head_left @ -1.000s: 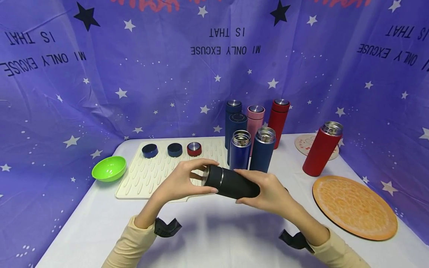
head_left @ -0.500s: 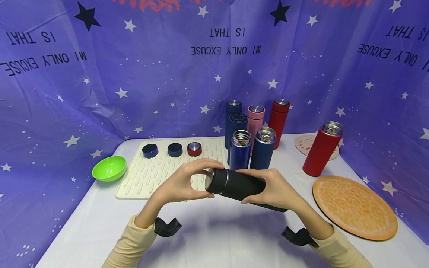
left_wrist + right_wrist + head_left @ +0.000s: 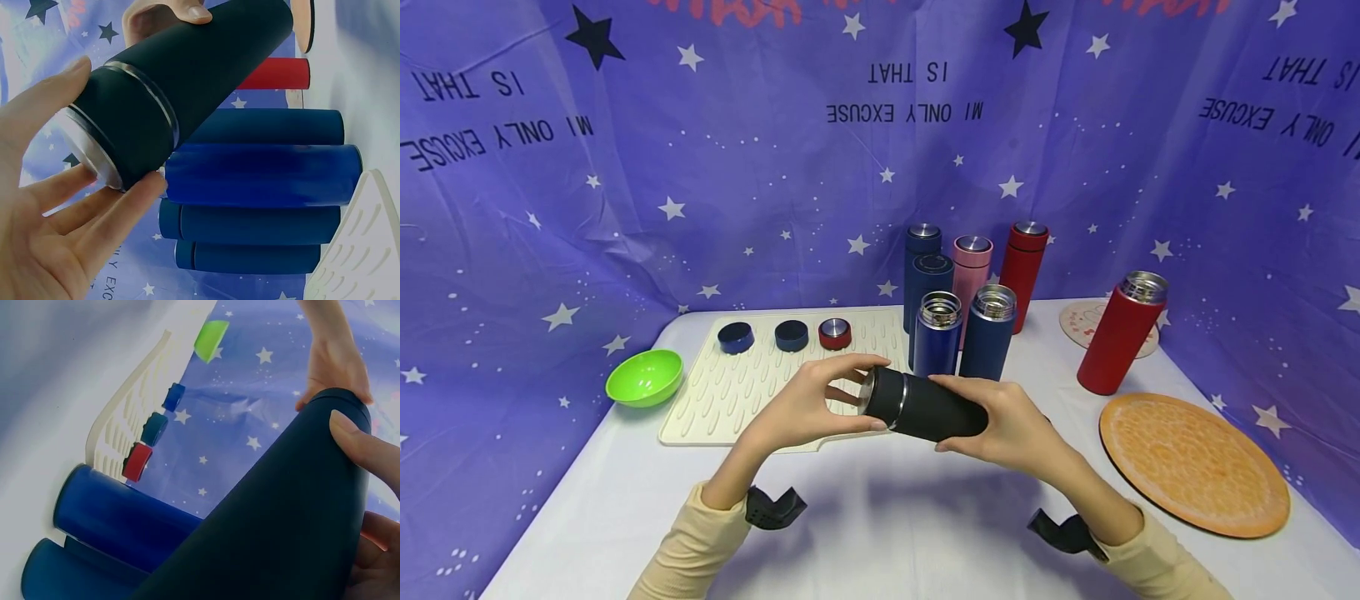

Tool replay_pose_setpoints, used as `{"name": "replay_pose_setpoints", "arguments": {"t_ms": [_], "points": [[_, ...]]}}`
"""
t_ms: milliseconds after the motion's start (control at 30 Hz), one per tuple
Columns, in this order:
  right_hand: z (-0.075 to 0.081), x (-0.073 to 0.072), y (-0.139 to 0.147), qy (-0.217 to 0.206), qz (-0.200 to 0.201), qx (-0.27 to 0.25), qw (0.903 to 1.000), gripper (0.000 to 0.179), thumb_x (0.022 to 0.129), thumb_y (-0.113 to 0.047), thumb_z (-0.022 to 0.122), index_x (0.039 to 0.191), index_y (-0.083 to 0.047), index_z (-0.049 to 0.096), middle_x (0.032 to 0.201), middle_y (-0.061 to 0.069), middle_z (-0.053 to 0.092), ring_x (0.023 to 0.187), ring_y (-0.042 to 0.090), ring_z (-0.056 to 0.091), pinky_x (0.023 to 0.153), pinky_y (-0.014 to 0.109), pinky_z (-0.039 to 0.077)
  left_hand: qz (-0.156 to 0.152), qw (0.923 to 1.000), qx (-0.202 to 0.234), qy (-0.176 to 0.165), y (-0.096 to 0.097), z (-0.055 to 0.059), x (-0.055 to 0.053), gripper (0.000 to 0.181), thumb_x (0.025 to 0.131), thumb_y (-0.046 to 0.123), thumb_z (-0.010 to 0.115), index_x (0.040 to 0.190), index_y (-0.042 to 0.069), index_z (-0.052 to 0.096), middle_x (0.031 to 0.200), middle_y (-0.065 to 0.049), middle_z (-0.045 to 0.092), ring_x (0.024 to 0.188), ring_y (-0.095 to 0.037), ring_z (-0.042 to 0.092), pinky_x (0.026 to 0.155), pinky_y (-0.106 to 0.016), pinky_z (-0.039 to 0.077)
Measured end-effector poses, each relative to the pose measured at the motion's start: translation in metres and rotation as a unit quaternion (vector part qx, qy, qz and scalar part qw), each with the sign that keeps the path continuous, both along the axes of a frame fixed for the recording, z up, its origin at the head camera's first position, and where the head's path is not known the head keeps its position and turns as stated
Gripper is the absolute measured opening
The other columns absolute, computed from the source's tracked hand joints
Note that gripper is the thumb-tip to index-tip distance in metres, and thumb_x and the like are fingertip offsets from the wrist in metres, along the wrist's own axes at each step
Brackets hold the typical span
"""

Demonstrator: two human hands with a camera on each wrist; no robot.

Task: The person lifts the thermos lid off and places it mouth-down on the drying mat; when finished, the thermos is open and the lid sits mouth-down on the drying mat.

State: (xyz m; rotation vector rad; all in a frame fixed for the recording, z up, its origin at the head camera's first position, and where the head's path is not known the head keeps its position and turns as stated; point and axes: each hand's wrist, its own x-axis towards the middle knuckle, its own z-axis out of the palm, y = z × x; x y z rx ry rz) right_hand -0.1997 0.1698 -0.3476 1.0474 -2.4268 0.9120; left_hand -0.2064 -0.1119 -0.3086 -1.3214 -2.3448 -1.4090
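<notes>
A black thermos flask (image 3: 936,410) with a silver ring near its lid is held in the air, tilted with the lid end to the left. My left hand (image 3: 808,404) has thumb and fingertips around the black lid (image 3: 122,128), whose silver top faces the palm. My right hand (image 3: 1007,421) grips the flask's body from the right side. Just behind stand an uncapped blue flask (image 3: 937,346) and an uncapped dark blue flask (image 3: 988,337). In the right wrist view the flask's body (image 3: 281,512) fills the lower middle.
Capped dark blue, pink (image 3: 972,262) and red (image 3: 1024,271) flasks stand at the back. An uncapped red flask (image 3: 1116,342) is at right, near an orange round mat (image 3: 1195,467). Two blue lids and a red lid (image 3: 835,335) lie on a cream drying mat (image 3: 715,400) beside a green bowl (image 3: 644,379).
The flask and right hand shifted a little right and tilted, then partly came back left. The left hand's fingertips moved slightly along the lid end. Everything else stays in place.
</notes>
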Motion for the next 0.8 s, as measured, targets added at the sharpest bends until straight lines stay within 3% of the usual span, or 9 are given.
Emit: {"name": "replay_pose_setpoints", "arguments": {"t_ms": [133, 367, 567, 700, 800], "points": [[-0.0002, -0.0001, 0.0008, -0.002, 0.003, -0.003, 1.0, 0.076, 0.062, -0.029, 0.093, 0.13, -0.016, 0.062, 0.117, -0.002, 0.067, 0.099, 0.014, 0.065, 0.08, 0.033, 0.057, -0.007, 1.0, -0.002, 0.0, -0.0005, -0.0007, -0.0012, 0.067, 0.069, 0.004, 0.086, 0.129, 0.001, 0.056, 0.126, -0.012, 0.059, 0.104, -0.024, 0.061, 0.078, -0.04, 0.058], [-0.0001, -0.0054, 0.0077, -0.072, 0.002, -0.002, 0.9974, 0.075, 0.064, -0.045, 0.089, 0.13, -0.024, 0.062, 0.113, -0.006, 0.068, 0.087, 0.01, 0.064, 0.074, 0.029, 0.057, -0.051, 0.9976, 0.012, 0.044, 0.0004, 0.0003, -0.002, 0.07, 0.065, -0.003, 0.087, 0.128, -0.004, 0.055, 0.124, -0.017, 0.059, 0.112, -0.023, 0.058, 0.083, -0.039, 0.057], [0.0022, -0.0064, 0.0087, -0.122, 0.019, -0.012, 0.9923, 0.073, 0.063, -0.039, 0.091, 0.129, -0.026, 0.062, 0.112, -0.007, 0.068, 0.087, 0.01, 0.064, 0.076, 0.033, 0.057, -0.073, 0.9954, 0.009, 0.062, 0.0008, 0.0025, -0.0009, 0.068, 0.066, -0.006, 0.085, 0.127, -0.004, 0.055, 0.126, -0.017, 0.058, 0.116, -0.025, 0.055, 0.085, -0.039, 0.056], [0.0007, -0.0055, 0.0063, -0.095, 0.016, -0.014, 0.9953, 0.073, 0.064, -0.041, 0.09, 0.129, -0.025, 0.062, 0.112, -0.007, 0.068, 0.085, 0.01, 0.063, 0.073, 0.03, 0.056, -0.065, 0.9954, 0.016, 0.069, 0.0003, 0.0018, -0.0012, 0.067, 0.066, -0.005, 0.085, 0.125, -0.005, 0.056, 0.123, -0.017, 0.059, 0.113, -0.025, 0.057, 0.082, -0.039, 0.057], [-0.0016, -0.0046, 0.0036, -0.048, 0.011, -0.013, 0.9987, 0.074, 0.063, -0.04, 0.09, 0.13, -0.022, 0.062, 0.114, -0.005, 0.068, 0.089, 0.01, 0.065, 0.074, 0.029, 0.057, -0.038, 0.9978, 0.022, 0.049, -0.0005, 0.001, -0.0011, 0.065, 0.066, -0.002, 0.086, 0.125, -0.003, 0.057, 0.12, -0.016, 0.061, 0.105, -0.025, 0.06, 0.076, -0.038, 0.059]]}}
